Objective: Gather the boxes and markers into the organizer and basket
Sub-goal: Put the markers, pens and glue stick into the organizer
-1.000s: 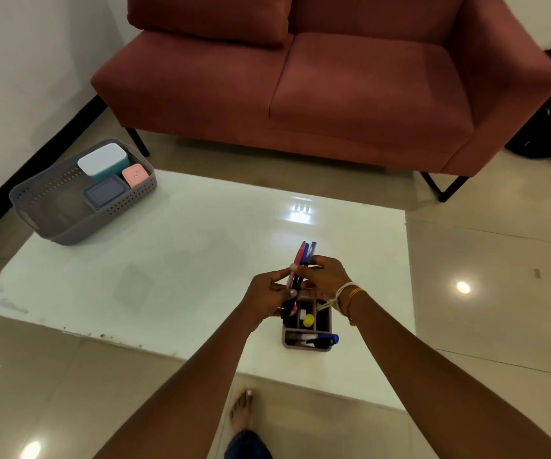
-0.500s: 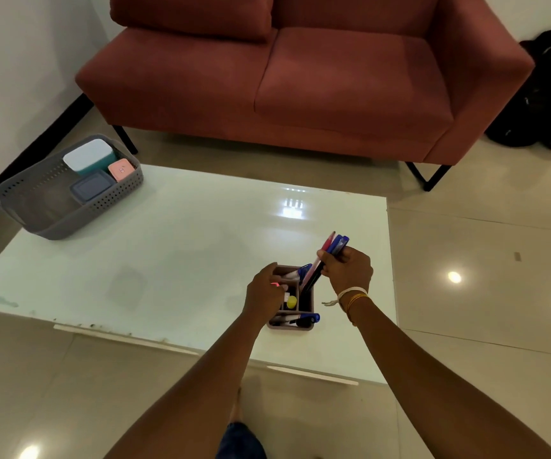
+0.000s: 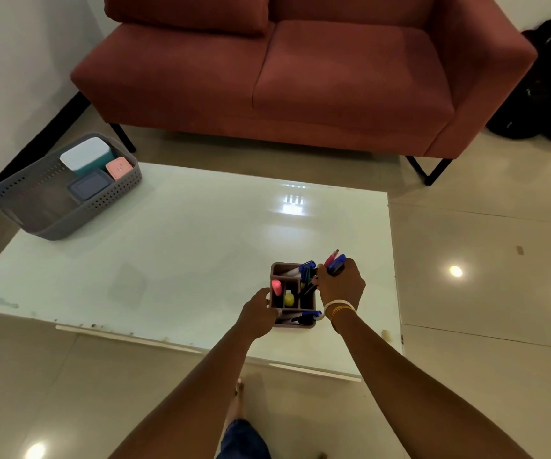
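Note:
A small brown organizer (image 3: 280, 269) stands near the front right of the white table (image 3: 174, 260), with several markers in its compartments. My right hand (image 3: 342, 286) is closed around a bundle of markers (image 3: 335, 261) whose lower ends reach into the organizer's right compartment. My left hand (image 3: 257, 314) grips the organizer's left side. A grey perforated basket (image 3: 35, 210) sits at the table's far left corner, holding a white-lidded teal box (image 3: 85, 155), a pink box (image 3: 119, 168) and a dark blue box (image 3: 90, 186).
A red sofa (image 3: 300, 77) stands behind the table. A black bag (image 3: 545, 94) lies on the floor at the right. My bare foot (image 3: 237, 405) is on the tiled floor in front of the table's edge.
My right hand has lowered the bundle of markers from above the organizer into its right compartment. My left hand let go of the markers and moved down to the organizer's left side.

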The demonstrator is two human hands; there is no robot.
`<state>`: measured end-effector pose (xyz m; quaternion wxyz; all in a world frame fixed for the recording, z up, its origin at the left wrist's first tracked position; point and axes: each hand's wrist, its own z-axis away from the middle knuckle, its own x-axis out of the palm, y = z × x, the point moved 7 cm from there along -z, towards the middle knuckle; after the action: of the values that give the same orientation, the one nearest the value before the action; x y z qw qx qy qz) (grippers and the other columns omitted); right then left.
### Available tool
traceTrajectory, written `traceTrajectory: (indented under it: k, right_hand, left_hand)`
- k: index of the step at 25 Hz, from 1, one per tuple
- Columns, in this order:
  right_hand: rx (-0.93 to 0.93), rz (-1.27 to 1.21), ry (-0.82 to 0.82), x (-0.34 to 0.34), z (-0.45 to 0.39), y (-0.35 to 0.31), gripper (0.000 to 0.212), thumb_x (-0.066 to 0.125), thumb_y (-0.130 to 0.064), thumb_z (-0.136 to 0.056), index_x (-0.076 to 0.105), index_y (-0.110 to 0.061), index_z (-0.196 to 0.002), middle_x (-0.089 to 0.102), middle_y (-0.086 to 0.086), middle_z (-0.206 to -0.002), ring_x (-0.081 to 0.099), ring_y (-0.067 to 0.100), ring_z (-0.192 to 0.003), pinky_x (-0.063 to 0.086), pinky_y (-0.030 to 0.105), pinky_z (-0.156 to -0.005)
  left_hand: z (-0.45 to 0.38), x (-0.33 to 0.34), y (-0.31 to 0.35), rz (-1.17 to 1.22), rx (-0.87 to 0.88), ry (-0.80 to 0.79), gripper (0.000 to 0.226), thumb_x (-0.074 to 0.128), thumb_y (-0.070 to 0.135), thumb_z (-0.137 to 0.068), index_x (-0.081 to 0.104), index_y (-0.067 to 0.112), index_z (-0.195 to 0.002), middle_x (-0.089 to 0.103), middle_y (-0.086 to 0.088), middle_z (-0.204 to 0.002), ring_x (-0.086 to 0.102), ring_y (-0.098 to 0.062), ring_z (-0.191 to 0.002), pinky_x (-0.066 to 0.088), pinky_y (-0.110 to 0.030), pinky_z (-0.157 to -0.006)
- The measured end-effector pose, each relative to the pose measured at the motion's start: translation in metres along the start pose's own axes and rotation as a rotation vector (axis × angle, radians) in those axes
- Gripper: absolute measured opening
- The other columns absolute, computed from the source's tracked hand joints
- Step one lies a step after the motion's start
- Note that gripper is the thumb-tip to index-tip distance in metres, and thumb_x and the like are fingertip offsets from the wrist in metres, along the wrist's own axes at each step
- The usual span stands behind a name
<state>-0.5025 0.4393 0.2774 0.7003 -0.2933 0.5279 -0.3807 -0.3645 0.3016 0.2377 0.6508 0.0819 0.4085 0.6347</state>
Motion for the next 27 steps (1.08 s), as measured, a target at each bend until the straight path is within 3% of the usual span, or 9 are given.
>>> traceTrajectory:
  k: [2,4,7,10,15,20,23,25,27]
  right_hand:
    - [0.004,-0.070,0.019,0.001,0.003,0.002,0.018,0.066,-0.017,-0.086,0.051,-0.008,-0.092,0.059,0.002,-0.075,0.055,-0.002,-0.049,0.048,0.009,-0.049]
    - [0.022,-0.157,0.032,0.001,0.005,0.002,0.019,0.066,-0.015,-0.086,0.048,-0.010,-0.090,0.060,0.003,-0.073,0.063,0.006,-0.050,0.058,0.024,-0.057]
    - [-0.002,-0.170,0.009,0.000,0.004,0.001,0.021,0.065,-0.014,-0.086,0.045,-0.012,-0.092,0.061,0.005,-0.074,0.066,0.015,-0.053,0.056,0.021,-0.053]
    - [-0.023,-0.170,0.020,-0.007,0.001,0.005,0.024,0.064,-0.010,-0.084,0.043,-0.013,-0.094,0.056,0.003,-0.070,0.063,0.026,-0.056,0.059,0.031,-0.053]
    - [-0.037,-0.191,-0.089,-0.006,-0.005,0.011,0.019,0.064,-0.005,-0.085,0.048,-0.005,-0.096,0.057,0.009,-0.076,0.059,0.027,-0.051,0.051,0.015,-0.043]
    - [-0.161,-0.171,-0.105,-0.008,-0.002,-0.002,0.016,0.065,-0.007,-0.085,0.051,-0.008,-0.092,0.060,0.011,-0.076,0.061,0.023,-0.052,0.050,0.011,-0.047]
    - [-0.160,-0.182,-0.112,-0.012,0.003,-0.003,0.017,0.066,-0.006,-0.084,0.052,-0.006,-0.092,0.060,0.010,-0.075,0.062,0.023,-0.054,0.051,0.013,-0.050]
    - [-0.129,-0.166,-0.162,-0.013,0.003,-0.002,0.015,0.066,-0.006,-0.083,0.053,-0.004,-0.091,0.060,0.008,-0.071,0.064,0.020,-0.053,0.054,0.018,-0.054]
    - [-0.090,-0.187,-0.253,-0.013,0.001,-0.005,0.011,0.065,-0.002,-0.082,0.055,-0.003,-0.086,0.058,0.007,-0.066,0.064,0.016,-0.050,0.058,0.024,-0.059]
  left_hand:
    - [-0.001,0.003,0.000,-0.019,0.024,-0.017,0.051,0.050,0.011,-0.095,0.034,0.012,-0.143,0.052,-0.012,-0.139,0.050,-0.028,-0.126,0.042,-0.030,-0.098]
    - [-0.003,0.003,-0.002,-0.033,0.037,-0.023,0.048,0.050,0.011,-0.095,0.037,0.013,-0.141,0.055,-0.010,-0.137,0.053,-0.027,-0.123,0.042,-0.030,-0.096]
    - [-0.004,0.003,-0.006,-0.038,0.037,-0.035,0.050,0.051,0.011,-0.095,0.035,0.013,-0.142,0.054,-0.011,-0.138,0.052,-0.027,-0.124,0.041,-0.027,-0.096]
    - [-0.003,0.002,-0.008,-0.022,0.025,-0.037,0.053,0.051,0.014,-0.096,0.031,0.012,-0.145,0.050,-0.013,-0.141,0.050,-0.028,-0.127,0.041,-0.028,-0.098]
    - [-0.003,-0.001,-0.003,-0.025,0.034,-0.025,0.049,0.047,0.016,-0.098,0.032,0.013,-0.144,0.055,-0.014,-0.134,0.053,-0.027,-0.121,0.038,-0.024,-0.087]
    - [-0.001,-0.015,0.007,0.026,0.076,0.199,0.033,0.044,0.007,-0.095,0.053,0.012,-0.127,0.065,-0.014,-0.114,0.056,-0.019,-0.086,0.044,-0.024,-0.066]
    - [0.004,-0.021,0.017,0.045,0.141,0.292,0.025,0.051,0.010,-0.092,0.063,0.013,-0.115,0.068,-0.009,-0.109,0.060,-0.018,-0.088,0.044,-0.022,-0.073]
    - [0.007,-0.015,0.030,0.111,0.200,0.204,0.030,0.064,0.015,-0.087,0.063,0.017,-0.117,0.067,-0.002,-0.106,0.062,-0.017,-0.095,0.044,-0.021,-0.078]
    - [0.008,-0.003,0.048,0.104,0.277,0.051,0.053,0.073,0.020,-0.081,0.054,0.022,-0.130,0.061,0.005,-0.114,0.058,-0.012,-0.104,0.043,-0.018,-0.085]
